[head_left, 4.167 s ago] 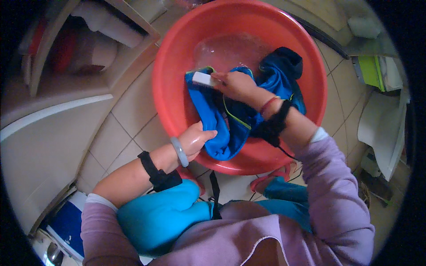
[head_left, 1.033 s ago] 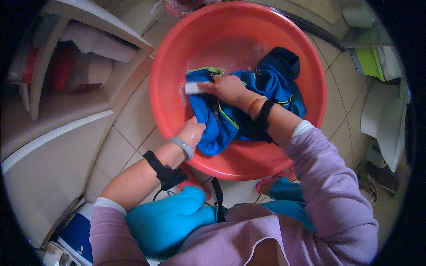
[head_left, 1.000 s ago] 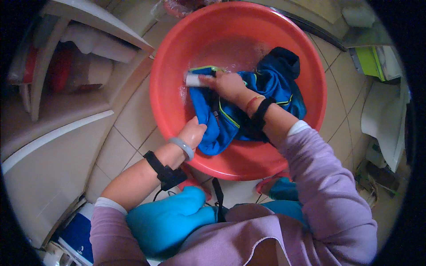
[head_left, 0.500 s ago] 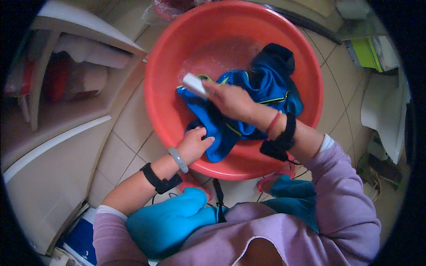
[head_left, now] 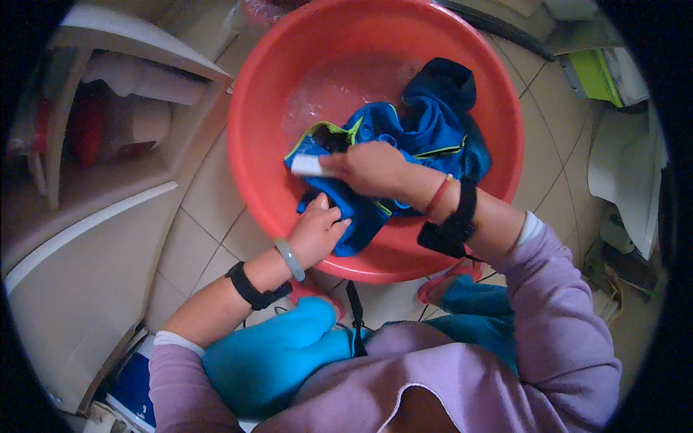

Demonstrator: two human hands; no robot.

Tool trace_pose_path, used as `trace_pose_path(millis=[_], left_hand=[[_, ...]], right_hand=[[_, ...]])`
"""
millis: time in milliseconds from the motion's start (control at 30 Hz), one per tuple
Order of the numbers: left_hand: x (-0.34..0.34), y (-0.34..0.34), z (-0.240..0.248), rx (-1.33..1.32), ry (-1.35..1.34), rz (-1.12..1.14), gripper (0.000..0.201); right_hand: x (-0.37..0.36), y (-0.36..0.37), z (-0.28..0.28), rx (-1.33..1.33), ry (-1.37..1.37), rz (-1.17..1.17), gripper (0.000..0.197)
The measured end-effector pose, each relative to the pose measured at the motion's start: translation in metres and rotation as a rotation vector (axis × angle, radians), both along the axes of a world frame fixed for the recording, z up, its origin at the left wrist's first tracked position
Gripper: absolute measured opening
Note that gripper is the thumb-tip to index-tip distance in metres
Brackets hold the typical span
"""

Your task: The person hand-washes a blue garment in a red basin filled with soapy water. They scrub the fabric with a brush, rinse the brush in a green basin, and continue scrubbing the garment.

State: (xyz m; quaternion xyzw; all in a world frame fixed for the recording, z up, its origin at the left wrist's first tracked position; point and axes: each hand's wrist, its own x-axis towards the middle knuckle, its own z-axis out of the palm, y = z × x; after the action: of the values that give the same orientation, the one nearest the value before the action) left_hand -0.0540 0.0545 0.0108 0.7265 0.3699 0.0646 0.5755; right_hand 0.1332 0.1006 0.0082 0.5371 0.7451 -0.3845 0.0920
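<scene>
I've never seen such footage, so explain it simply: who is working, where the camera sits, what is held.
There is no machine here: a person works, each grip being a bare hand, with a black band around each forearm. The view looks down from a wide fisheye camera on the head, so straight edges bend near the rim. A red basin stands on the tiled floor, holding a crumpled blue garment and foamy water. The left grip holds the garment; the right grip holds a white block over it, its exact kind unclear.
</scene>
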Motion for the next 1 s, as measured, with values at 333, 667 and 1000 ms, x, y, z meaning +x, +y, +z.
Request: trace_pose_path(millis=[333, 667, 1000], left_hand=[[0.002, 0.01, 0.02, 0.385, 0.054, -0.275, 0.009], [0.001, 0.009, 0.028, 0.531, 0.116, -0.517, 0.016], [-0.013, -0.001, 0.008, 0.285, 0.032, -0.369, 0.014]], right_hand=[[0.003, 0.025, -0.002, 0.143, -0.091, 0.063, 0.027], [-0.018, 0.05, -0.015, 0.344, -0.154, -0.09, 0.027], [-0.004, -0.021, 0.01, 0.092, -0.074, 0.114, 0.036]])
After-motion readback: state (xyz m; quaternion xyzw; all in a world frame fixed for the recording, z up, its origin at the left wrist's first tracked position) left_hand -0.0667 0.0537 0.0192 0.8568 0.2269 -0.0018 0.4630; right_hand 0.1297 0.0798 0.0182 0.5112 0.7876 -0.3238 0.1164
